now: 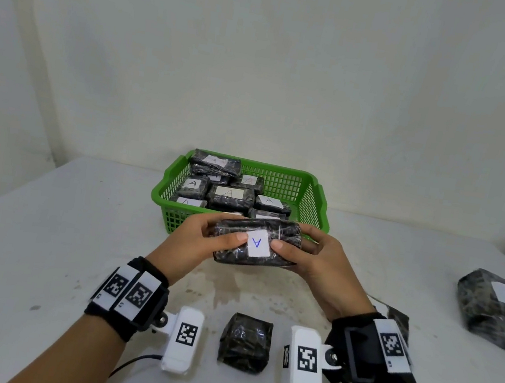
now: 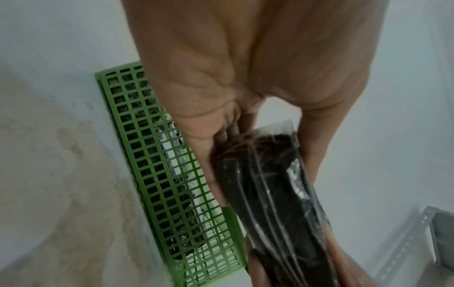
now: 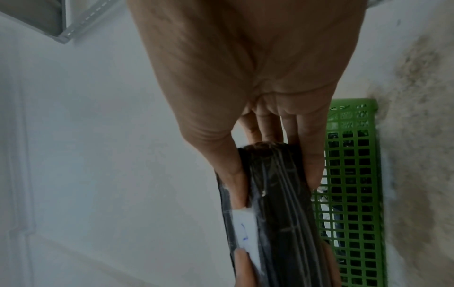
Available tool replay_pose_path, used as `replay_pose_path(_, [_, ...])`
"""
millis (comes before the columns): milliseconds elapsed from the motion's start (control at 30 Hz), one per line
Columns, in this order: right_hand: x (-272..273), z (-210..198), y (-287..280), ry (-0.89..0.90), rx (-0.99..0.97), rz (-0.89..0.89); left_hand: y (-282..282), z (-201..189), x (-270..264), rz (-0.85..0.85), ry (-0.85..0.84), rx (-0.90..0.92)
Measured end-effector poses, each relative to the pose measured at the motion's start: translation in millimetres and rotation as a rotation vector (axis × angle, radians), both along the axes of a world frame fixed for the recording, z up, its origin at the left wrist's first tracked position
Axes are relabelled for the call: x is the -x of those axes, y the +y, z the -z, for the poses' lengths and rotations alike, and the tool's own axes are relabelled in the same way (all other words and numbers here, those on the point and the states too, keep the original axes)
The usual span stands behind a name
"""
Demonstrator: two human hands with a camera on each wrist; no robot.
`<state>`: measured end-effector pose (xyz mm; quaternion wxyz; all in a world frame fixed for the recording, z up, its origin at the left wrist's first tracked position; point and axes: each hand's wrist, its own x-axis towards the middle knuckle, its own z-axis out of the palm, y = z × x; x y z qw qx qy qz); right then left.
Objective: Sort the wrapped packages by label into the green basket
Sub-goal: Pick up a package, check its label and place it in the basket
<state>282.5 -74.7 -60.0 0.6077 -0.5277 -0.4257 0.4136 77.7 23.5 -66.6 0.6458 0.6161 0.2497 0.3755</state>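
Note:
A dark wrapped package with a white label marked A is held in the air just in front of the green basket. My left hand grips its left end, thumb on top beside the label. Its right end sits in the grip of my right hand, thumb also by the label. The left wrist view shows the package between thumb and fingers next to the basket wall. In the right wrist view the package and label edge appear against the basket. Several packages labelled A lie in the basket.
A small dark package with no label showing lies on the white table between my wrists. A larger package marked B sits at the right edge. Another dark package is partly hidden behind my right wrist. A wall stands close behind the basket.

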Motion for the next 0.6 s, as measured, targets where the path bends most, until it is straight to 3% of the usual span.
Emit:
replay_pose_path(367, [4.2, -1.3, -0.8, -0.060, -0.047, 0.052, -4.8, -4.7, 1.7, 0.001, 0.074, -0.204])
replay_pose_path(600, [5.0, -4.7, -4.0, 0.038, 0.060, -0.122, 0.1, -2.6, 4.7, -0.010, 0.043, -0.329])
